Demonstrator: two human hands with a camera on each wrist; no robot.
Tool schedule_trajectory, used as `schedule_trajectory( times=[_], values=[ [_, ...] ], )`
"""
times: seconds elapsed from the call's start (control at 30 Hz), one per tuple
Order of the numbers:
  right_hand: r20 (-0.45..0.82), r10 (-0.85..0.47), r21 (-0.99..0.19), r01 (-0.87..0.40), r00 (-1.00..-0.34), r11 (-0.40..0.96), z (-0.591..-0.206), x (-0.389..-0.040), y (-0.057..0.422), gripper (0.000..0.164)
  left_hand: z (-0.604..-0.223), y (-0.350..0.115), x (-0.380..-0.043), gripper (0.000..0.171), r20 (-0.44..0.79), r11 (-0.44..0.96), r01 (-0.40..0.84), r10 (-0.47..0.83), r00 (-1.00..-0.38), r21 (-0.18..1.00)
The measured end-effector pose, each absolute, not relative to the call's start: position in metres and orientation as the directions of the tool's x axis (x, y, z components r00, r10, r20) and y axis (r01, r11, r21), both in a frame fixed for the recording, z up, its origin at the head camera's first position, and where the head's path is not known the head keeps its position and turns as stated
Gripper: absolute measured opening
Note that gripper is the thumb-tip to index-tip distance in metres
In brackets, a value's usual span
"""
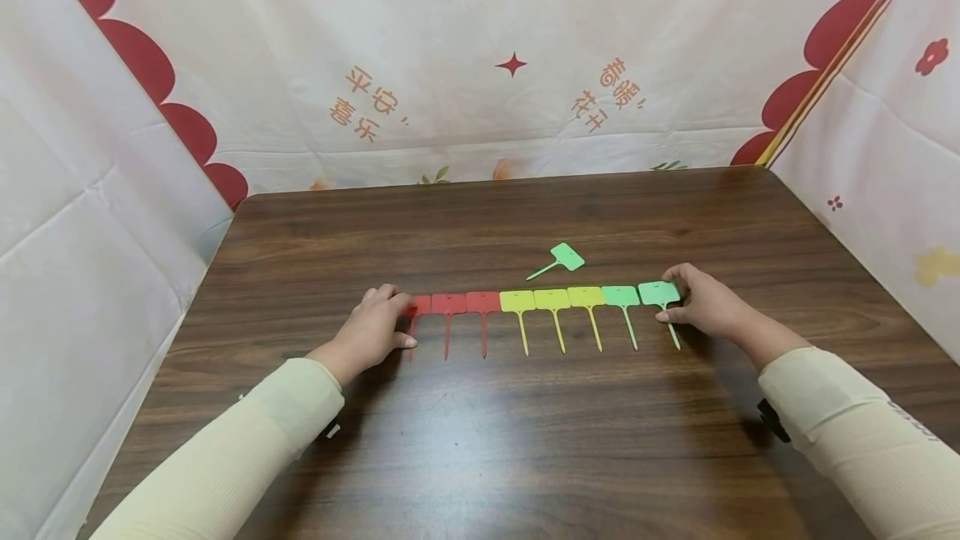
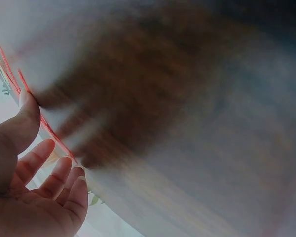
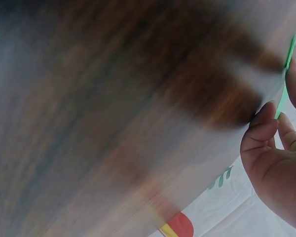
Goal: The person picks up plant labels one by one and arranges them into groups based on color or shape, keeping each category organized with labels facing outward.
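Nearest the onlooker, two pale cream sleeves (image 1: 225,457) reach forward over the dark wood-grain surface (image 1: 525,440). Just beyond them lies a row of flat plastic plant-label stakes, each a small rectangular head on a thin pointed stem: three red (image 1: 448,304), three yellow (image 1: 552,299), two green, heads edge to edge and stems pointing toward the person. The left hand (image 1: 372,330) rests at the red end, its fingers (image 1: 397,303) curled over the outermost red label (image 1: 420,304) and touching it. The right hand (image 1: 705,304) is at the other end, thumb and fingers pinching the outermost green label (image 1: 659,293) by its head. These labels look light, thin and slightly springy, likely to skid on the smooth wood; the broad head seems the safer place to take hold, the stem being narrow and bendy. A little farther back a loose green label (image 1: 561,259) lies apart, tilted. Behind the surface hang white cloth drapes (image 1: 480,48) with red scalloped borders and orange lettering.
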State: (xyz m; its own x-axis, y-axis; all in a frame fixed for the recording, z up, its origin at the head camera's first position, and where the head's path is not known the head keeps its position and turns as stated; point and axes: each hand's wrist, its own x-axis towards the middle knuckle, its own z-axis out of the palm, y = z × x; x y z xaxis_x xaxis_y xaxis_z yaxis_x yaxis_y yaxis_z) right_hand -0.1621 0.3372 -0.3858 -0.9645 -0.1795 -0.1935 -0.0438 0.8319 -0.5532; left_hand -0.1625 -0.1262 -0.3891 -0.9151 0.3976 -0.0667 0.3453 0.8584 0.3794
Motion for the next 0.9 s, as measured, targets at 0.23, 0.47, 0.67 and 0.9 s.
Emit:
schedule_trajectory(
  times=[0.23, 0.47, 0.67, 0.9],
  values=[
    [-0.183, -0.193, -0.530, -0.069, -0.964, 0.845, -0.3855, -0.1631, 0.3384, 0.066, -0.3897, -0.1256, -0.1633, 0.054, -0.071, 0.863, 0.333, 0.386, -0.920, 0.380],
    [-0.191, -0.200, -0.522, -0.073, -0.961, 0.850, -0.3870, -0.1642, 0.3411, 0.064, -0.3898, -0.1261, -0.1631, 0.054, -0.073, 0.859, 0.333, 0.389, -0.918, 0.388],
    [-0.178, -0.211, -0.518, -0.090, -0.961, 0.851, -0.3883, -0.1648, 0.3421, 0.064, -0.3895, -0.1263, -0.1631, 0.054, -0.067, 0.857, 0.337, 0.391, -0.918, 0.389],
    [-0.169, -0.209, -0.500, -0.099, -0.963, 0.860, -0.3881, -0.1655, 0.3417, 0.063, -0.3886, -0.1259, -0.1632, 0.053, -0.073, 0.860, 0.333, 0.389, -0.918, 0.388]
  ],
)
